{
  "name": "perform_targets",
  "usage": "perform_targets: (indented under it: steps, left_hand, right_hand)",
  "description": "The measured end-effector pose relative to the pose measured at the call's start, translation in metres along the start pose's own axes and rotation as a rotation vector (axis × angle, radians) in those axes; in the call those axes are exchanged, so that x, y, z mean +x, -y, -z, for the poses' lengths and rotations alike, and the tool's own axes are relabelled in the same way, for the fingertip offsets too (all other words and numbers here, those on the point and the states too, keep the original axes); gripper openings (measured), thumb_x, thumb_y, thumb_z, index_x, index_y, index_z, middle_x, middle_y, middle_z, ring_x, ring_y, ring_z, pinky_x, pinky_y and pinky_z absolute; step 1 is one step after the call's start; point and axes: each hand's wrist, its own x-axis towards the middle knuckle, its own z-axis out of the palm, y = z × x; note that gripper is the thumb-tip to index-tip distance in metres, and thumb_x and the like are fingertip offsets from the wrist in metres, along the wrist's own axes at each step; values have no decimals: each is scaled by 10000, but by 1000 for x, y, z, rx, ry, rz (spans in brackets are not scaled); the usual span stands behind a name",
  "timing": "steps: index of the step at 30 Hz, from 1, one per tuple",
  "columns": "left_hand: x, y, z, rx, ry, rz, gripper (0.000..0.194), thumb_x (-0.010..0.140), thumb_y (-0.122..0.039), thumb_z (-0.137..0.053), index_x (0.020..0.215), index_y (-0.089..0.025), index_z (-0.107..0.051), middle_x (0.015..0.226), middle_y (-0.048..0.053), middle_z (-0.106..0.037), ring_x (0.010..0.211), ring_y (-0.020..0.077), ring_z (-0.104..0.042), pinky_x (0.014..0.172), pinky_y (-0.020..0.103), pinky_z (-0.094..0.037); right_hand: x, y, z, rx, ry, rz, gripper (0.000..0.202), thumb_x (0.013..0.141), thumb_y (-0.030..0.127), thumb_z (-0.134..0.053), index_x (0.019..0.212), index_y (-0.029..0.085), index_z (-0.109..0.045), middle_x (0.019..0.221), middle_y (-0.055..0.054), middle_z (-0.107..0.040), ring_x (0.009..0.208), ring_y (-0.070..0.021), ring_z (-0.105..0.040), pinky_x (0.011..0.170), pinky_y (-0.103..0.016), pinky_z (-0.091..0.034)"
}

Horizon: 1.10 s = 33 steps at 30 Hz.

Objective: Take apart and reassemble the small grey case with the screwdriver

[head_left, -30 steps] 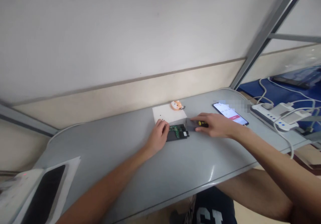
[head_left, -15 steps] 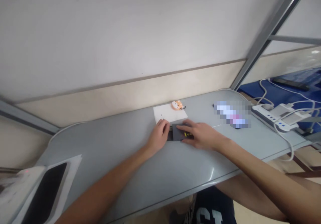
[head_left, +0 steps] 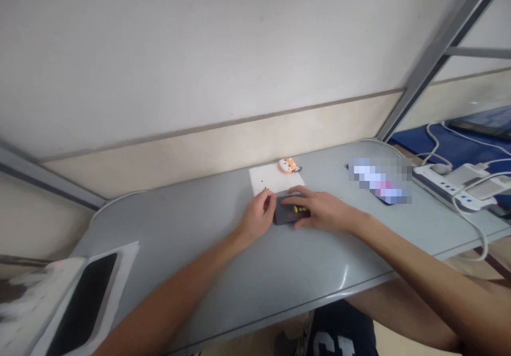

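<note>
A small dark grey box (head_left: 284,216) with yellow marks lies on the grey desk (head_left: 207,271). My right hand (head_left: 315,208) rests over its right part, fingers spread across the top and along the near side. Beside the box's left end is my left hand (head_left: 258,215), thumb and fingers pressed together; whatever they pinch is too small to make out. Just behind the hands lies a white paper (head_left: 263,178) with tiny dark specks on it. An orange and white animal-faced case (head_left: 287,165) with a ring sits on the paper's back right corner.
A lit phone (head_left: 375,181), partly pixelated, lies right of the hands. Further right are a white power strip (head_left: 451,188) and loose cables. A black phone (head_left: 85,303) lies on papers at the left front. A wall (head_left: 223,143) runs behind the desk.
The box's left end, earlier showing an open inner part, now looks closed. My left hand has drawn slightly away from it. The whole view has shifted a little.
</note>
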Motion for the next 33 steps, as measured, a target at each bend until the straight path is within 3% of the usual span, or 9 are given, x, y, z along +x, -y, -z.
perform_targets:
  steps: [2,4,6,8,12,15,18,33]
  left_hand:
    - [0,1,-1,-28,-2,-3,218,1051,-348,-492,911,-212,-590,810,-6,-631,733,143,-574,718,270,-459]
    - [0,2,-1,-57,-14,8,208,1039,-363,-537,931,-210,-629,837,5,-660,752,149,-596,734,273,-481]
    - [0,3,-2,-76,-32,17,191,1022,-359,-581,930,-209,-655,852,10,-674,757,149,-605,739,274,-495]
    - [0,4,-2,-85,-46,13,157,1006,-341,-622,936,-211,-676,870,11,-686,764,146,-612,744,271,-505]
    - [0,6,-1,-88,-57,-5,116,984,-315,-672,946,-214,-713,889,10,-698,739,132,-611,719,259,-509]
    - [1,6,-1,-83,-60,-25,115,985,-308,-677,955,-215,-738,906,15,-709,743,130,-614,714,256,-506]
    - [1,5,-1,-82,-68,-36,124,989,-312,-675,961,-214,-746,908,17,-713,758,135,-621,727,263,-506]
    - [0,4,0,-101,-80,-50,167,959,-331,-735,855,-204,-704,821,-1,-654,729,125,-609,678,253,-493]
  right_hand:
    - [2,2,8,119,-125,-11,414,924,480,-717,1304,318,-688,1348,-85,-643,791,-196,-703,767,-382,-568]
    - [8,5,19,271,-381,-50,260,982,494,-631,1037,258,-728,1067,-62,-703,809,-196,-675,754,-349,-541]
    - [17,6,30,440,-696,-142,369,1022,547,-541,880,234,-675,861,-43,-675,755,-188,-627,686,-328,-510]
    - [28,3,36,583,-952,-196,496,1040,631,-430,860,230,-660,812,-41,-643,713,-177,-594,638,-316,-491]
    - [47,-13,23,855,-1237,-405,628,951,785,-446,740,219,-619,615,9,-488,481,-118,-440,441,-263,-354]
    - [52,-23,1,1092,-1200,-477,618,894,805,-536,725,214,-593,546,36,-460,407,-96,-399,382,-244,-280]
    - [49,-25,-12,1130,-1134,-482,596,892,778,-573,717,208,-597,512,36,-472,406,-96,-427,396,-238,-302]
    - [49,-17,-17,1122,-1069,-513,555,948,712,-548,732,204,-601,531,36,-478,433,-92,-453,426,-232,-334]
